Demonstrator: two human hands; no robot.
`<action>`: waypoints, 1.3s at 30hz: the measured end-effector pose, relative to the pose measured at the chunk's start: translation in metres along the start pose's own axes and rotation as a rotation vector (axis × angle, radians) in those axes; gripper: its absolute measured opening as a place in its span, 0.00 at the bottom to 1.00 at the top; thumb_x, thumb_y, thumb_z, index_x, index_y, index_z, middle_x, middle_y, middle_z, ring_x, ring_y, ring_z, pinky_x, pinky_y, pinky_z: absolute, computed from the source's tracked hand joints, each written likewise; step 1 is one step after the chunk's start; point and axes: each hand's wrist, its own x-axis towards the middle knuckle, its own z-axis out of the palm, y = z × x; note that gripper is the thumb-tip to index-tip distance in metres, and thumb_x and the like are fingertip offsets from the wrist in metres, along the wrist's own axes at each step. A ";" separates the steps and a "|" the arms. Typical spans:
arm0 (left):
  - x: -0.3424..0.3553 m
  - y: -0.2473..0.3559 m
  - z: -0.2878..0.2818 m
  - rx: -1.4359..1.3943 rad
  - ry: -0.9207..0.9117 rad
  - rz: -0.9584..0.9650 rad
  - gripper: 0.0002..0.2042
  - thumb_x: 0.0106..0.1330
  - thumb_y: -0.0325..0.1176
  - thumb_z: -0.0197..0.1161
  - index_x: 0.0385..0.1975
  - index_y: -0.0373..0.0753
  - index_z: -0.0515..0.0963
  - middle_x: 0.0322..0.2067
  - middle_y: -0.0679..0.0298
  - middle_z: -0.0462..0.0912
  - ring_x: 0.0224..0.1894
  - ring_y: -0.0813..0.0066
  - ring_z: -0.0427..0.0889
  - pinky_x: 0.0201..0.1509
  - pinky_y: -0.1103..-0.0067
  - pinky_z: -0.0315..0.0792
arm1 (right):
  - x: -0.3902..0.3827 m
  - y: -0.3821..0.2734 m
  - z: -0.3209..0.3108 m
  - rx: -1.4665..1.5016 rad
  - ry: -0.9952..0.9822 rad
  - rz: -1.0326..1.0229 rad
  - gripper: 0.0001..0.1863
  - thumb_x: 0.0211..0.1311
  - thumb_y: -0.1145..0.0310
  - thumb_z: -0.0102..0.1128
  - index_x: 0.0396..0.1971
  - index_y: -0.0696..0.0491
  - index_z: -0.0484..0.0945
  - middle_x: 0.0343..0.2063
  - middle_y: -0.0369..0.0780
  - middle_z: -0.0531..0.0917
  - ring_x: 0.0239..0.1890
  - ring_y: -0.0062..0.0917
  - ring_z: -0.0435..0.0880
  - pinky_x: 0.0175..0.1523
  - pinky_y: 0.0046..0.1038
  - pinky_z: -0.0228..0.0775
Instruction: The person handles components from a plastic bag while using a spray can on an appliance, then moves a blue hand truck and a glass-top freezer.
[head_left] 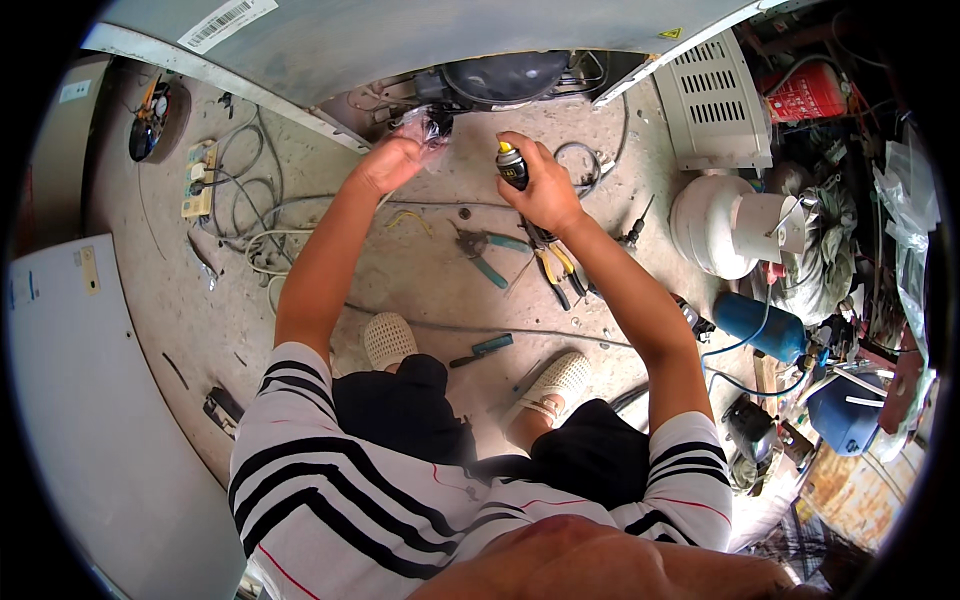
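My left hand (pixel 398 158) grips crumpled clear plastic (pixel 432 138) at the opening in the bottom of a grey appliance (pixel 330 40). Just behind it sit a black compressor (pixel 505 75) and tubing. My right hand (pixel 550 190) is wrapped round a small black spray can (pixel 513 168) with a yellow top, held upright and slightly to the right of the plastic. On the floor below my hands lie teal-handled pliers (pixel 488 265), yellow-and-black pliers (pixel 555 280) and loose cables (pixel 340 203).
At left are a power strip (pixel 200 180), a round container of tools (pixel 152 125) and a white panel (pixel 110 400). At right stand a vented metal box (pixel 712 110), a red cylinder (pixel 805 92), a white gas cylinder (pixel 712 227), a blue cylinder (pixel 755 320) and a blue jerrycan (pixel 840 410).
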 end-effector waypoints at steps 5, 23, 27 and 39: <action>0.003 0.001 0.004 0.012 0.044 0.071 0.38 0.39 0.12 0.42 0.60 0.38 0.61 0.58 0.62 0.66 0.61 0.67 0.65 0.67 0.69 0.57 | -0.005 0.003 -0.002 -0.005 0.003 0.002 0.29 0.48 0.68 0.63 0.53 0.41 0.65 0.44 0.47 0.76 0.44 0.45 0.77 0.48 0.36 0.71; 0.000 -0.015 0.005 -0.058 0.027 0.008 0.38 0.39 0.14 0.45 0.60 0.35 0.60 0.59 0.61 0.66 0.62 0.65 0.63 0.69 0.68 0.55 | -0.016 0.001 -0.014 -0.046 -0.013 0.022 0.29 0.48 0.68 0.62 0.53 0.41 0.65 0.43 0.47 0.76 0.44 0.45 0.77 0.48 0.37 0.71; 0.003 -0.021 -0.005 -0.061 0.115 -0.037 0.37 0.39 0.14 0.45 0.59 0.36 0.61 0.57 0.61 0.67 0.61 0.65 0.64 0.68 0.68 0.56 | -0.019 0.004 -0.016 -0.032 -0.009 0.018 0.29 0.48 0.68 0.62 0.53 0.41 0.65 0.43 0.48 0.76 0.44 0.45 0.77 0.48 0.36 0.71; 0.020 -0.027 0.016 -0.297 0.049 -0.022 0.32 0.39 0.13 0.44 0.54 0.30 0.65 0.54 0.55 0.70 0.60 0.60 0.66 0.68 0.67 0.57 | -0.028 0.008 -0.023 -0.038 0.006 0.027 0.29 0.48 0.68 0.62 0.53 0.40 0.65 0.41 0.48 0.76 0.42 0.45 0.77 0.48 0.37 0.71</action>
